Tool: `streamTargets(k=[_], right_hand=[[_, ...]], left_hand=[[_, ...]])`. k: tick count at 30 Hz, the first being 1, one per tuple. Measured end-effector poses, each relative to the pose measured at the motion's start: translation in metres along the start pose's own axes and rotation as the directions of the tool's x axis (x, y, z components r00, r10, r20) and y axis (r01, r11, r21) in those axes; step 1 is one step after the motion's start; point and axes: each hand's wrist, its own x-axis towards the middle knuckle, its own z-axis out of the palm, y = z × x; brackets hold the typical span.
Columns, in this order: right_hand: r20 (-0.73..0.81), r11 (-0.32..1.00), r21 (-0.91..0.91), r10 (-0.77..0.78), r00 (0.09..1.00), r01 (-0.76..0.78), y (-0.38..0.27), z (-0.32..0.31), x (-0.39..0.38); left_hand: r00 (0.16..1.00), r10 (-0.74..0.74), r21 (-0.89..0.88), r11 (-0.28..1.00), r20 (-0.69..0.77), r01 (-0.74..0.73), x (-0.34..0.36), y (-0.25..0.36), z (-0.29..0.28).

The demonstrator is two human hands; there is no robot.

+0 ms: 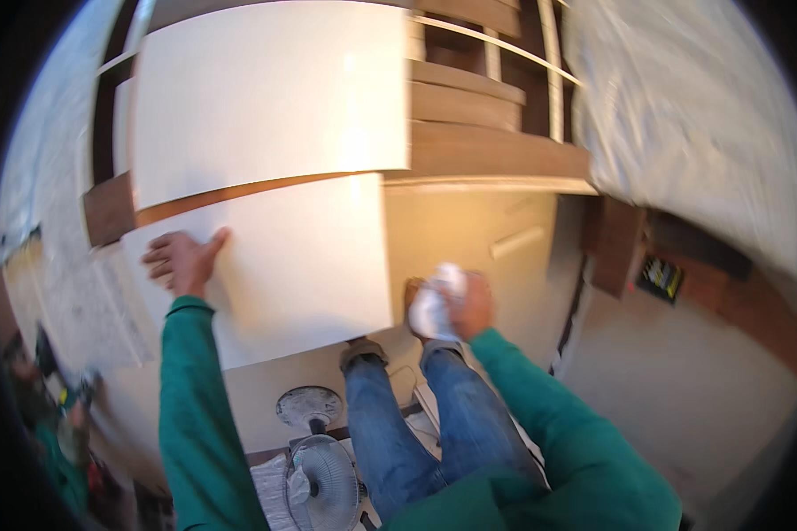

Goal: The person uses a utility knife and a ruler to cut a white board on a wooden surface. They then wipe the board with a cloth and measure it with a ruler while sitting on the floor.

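The left hand, fingers spread wide, rests on a white panel; the right hand, past the panel's right edge, grips a blurred white cloth; a larger white board lies ahead of both.

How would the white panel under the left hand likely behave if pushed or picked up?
The white panel is probably stiff, as it looks flat with no visible sag. Its smooth, faintly shiny face may feel slippery. It would likely be awkward to lift one-handed, being far broader than the left hand.
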Motion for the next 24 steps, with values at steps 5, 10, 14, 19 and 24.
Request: streamTargets(k=[5,10,14,19,24], right_hand=[[-0.061,0.918,0.238,-0.313,0.948,0.318,-0.140,0.091,0.032],[0.390,0.976,0.139,-0.211,0.896,0.169,-0.060,0.075,-0.037],[0.102,0.933,-0.104,0.355,0.929,-0.345,0.107,-0.032,-0.068],[-0.520,0.611,0.282,0.745,0.418,-0.740,0.310,-0.208,-0.149],[0.082,-0.041,0.948,0.990,0.116,-0.316,0.363,-0.227,-0.144]], left_hand=[[0.988,0.141,-0.124,0.981,-0.062,-0.148,0.029,0.002,0.008],[0.997,0.070,-0.011,0.998,-0.018,-0.070,0.031,0.003,0.013],[0.960,0.089,0.043,0.996,-0.266,-0.080,0.063,-0.033,0.024],[0.718,0.250,-0.178,0.868,-0.650,-0.464,-0.046,-0.058,0.084],[0.697,0.631,-0.562,0.458,-0.341,-0.689,-0.184,-0.039,0.164]])
